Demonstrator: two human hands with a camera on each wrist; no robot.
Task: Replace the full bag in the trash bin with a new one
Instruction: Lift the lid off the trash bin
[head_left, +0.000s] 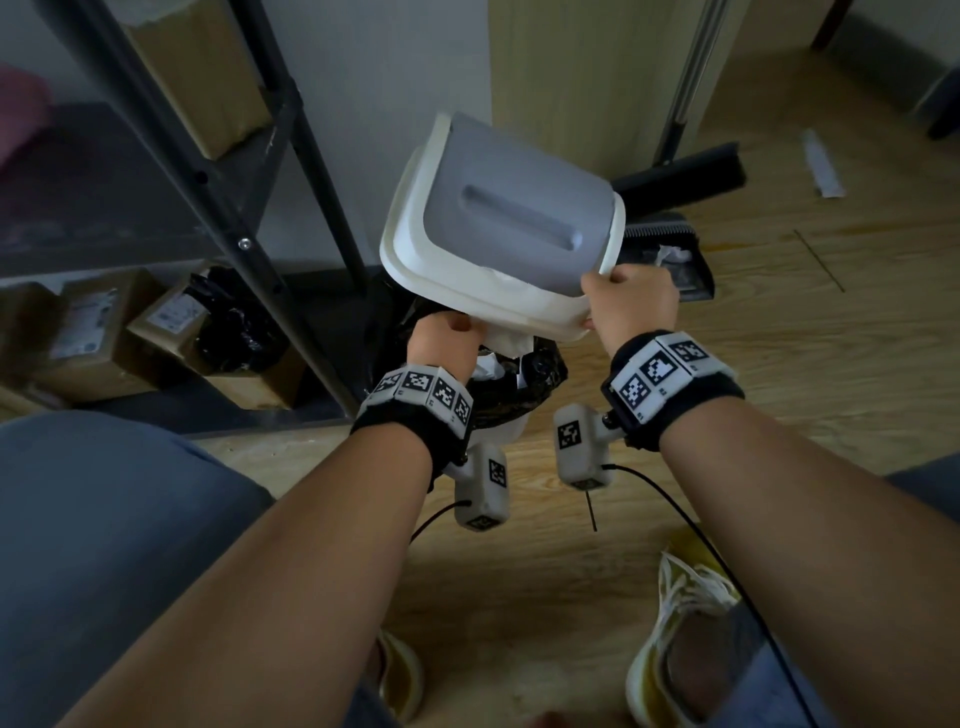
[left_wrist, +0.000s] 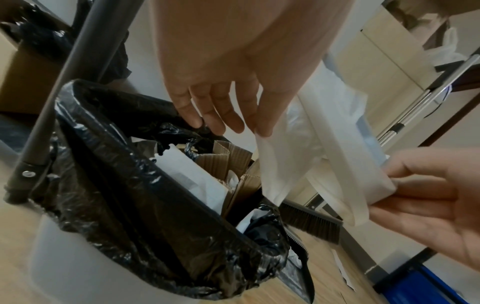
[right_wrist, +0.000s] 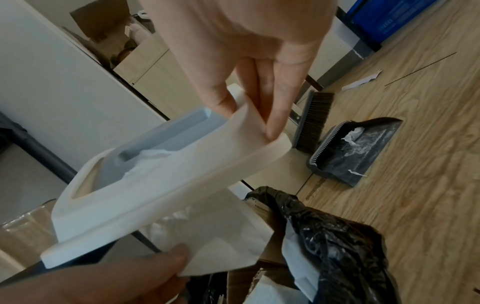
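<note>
My two forearms fill the near field of the head view, each wrist strapped with a black band carrying printed markers. My right hand (head_left: 629, 300) is closed on the near right corner of the bin lid (head_left: 498, 228), thumb on top and fingers curled under its white frame; the lid is lifted clear of the bin and tilted, its grey flap facing up. My left hand (head_left: 445, 340) has its fingers nearly straight, and the fingertips touch a white sheet, paper or thin plastic (left_wrist: 279, 164), that hangs from the underside of the lid. I cannot tell whether the thumb pinches that sheet.

Directly below the lid stands the trash bin (left_wrist: 78, 257), white-walled, on the floor just in front of my feet. Its full black bag (left_wrist: 145, 205) is still folded over the rim and holds corrugated cardboard and white paper.

The floor (head_left: 779, 415) is light wood-pattern planking. A dark broom head (right_wrist: 311, 121) and a grey dustpan (right_wrist: 355, 152) with paper scraps in it lie just beyond the bin, to the right. A scrap of white paper lies farther off on the floor. To the left stands a dark metal shelving frame (head_left: 291, 171) with taped cardboard boxes (head_left: 93, 332) on and under it. A pale wall is behind. My yellow-and-white shoes (head_left: 675, 649) show at the bottom edge.
</note>
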